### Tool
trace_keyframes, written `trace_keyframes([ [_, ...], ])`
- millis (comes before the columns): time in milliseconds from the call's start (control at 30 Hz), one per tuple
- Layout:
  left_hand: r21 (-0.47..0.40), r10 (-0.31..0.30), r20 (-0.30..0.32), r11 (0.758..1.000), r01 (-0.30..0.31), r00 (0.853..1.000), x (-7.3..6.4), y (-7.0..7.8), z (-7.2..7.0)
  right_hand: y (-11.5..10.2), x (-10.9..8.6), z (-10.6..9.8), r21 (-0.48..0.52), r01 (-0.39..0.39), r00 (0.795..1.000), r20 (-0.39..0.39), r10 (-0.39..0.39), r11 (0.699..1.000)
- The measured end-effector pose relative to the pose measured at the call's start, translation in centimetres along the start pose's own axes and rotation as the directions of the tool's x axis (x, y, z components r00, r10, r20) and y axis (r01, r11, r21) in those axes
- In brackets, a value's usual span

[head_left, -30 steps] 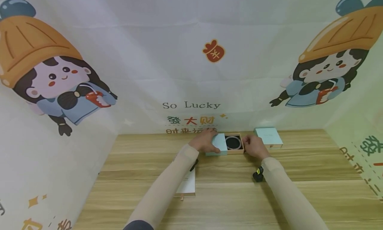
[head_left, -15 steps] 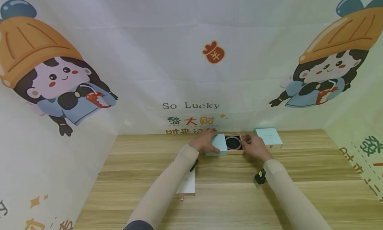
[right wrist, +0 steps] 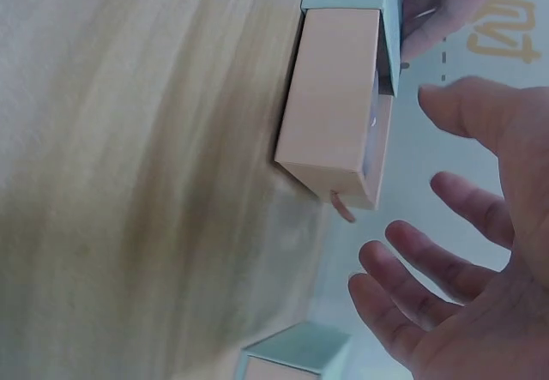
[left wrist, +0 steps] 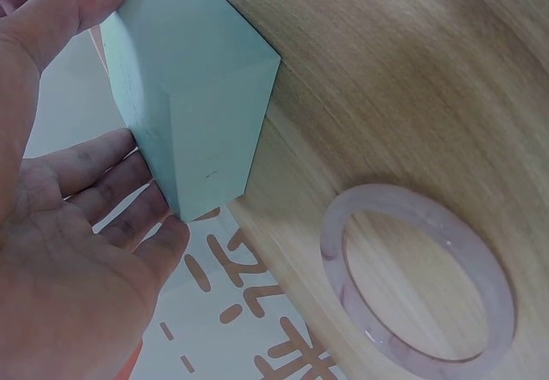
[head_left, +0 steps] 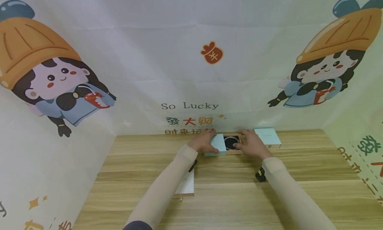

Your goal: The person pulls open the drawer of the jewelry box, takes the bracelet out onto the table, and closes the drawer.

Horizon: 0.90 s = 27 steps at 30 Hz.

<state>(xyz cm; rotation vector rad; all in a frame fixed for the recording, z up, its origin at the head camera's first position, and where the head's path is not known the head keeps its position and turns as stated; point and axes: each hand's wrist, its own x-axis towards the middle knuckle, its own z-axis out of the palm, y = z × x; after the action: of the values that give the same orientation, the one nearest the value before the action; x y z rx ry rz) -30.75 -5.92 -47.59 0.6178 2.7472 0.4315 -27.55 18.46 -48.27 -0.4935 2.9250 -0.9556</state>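
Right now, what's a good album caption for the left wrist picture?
A left hand grips a pale green box while a bracelet lies on the wooden table.

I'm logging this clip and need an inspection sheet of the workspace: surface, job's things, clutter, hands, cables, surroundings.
Surface: wood-grain tabletop.
Job's things: pale blue sleeve, its drawer partway out on the person's right; a ring-shaped item lies in the drawer.
Clutter: loose pinkish bangle flat on the tabletop; second pale blue box further right; white box, partly hidden in the head view.
Hands: left hand grips the sleeve, thumb and fingers on different faces; right hand is at the drawer, fingers apart, nothing seen in its grip.
Cables: nothing seen.
Surroundings: printed backdrop with cartoon figures and "So Lucky" lettering.
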Motion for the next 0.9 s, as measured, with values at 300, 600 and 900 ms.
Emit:
trace_keyframes([
  [300, -0.002, -0.003, -0.006, 1.000, 0.003, 1.000, 0.0, -0.1, -0.1, -1.3, 1.5, 0.3, -0.192, 0.120, 0.992, 0.068, -0.108, 0.974],
  [600, -0.008, 0.013, -0.018, 1.000, -0.013, 1.000, 0.1, -0.1, -0.1, -2.0, 2.7, 1.1, -0.306, 0.139, 0.985, 0.142, -0.099, 0.942],
  [900, 0.000, 0.014, -0.016, 1.000, -0.014, 1.000, 0.2, -0.1, 0.0, -3.2, 3.7, 1.0, -0.346, 0.090, 0.967, 0.255, 0.001, 0.934],
])
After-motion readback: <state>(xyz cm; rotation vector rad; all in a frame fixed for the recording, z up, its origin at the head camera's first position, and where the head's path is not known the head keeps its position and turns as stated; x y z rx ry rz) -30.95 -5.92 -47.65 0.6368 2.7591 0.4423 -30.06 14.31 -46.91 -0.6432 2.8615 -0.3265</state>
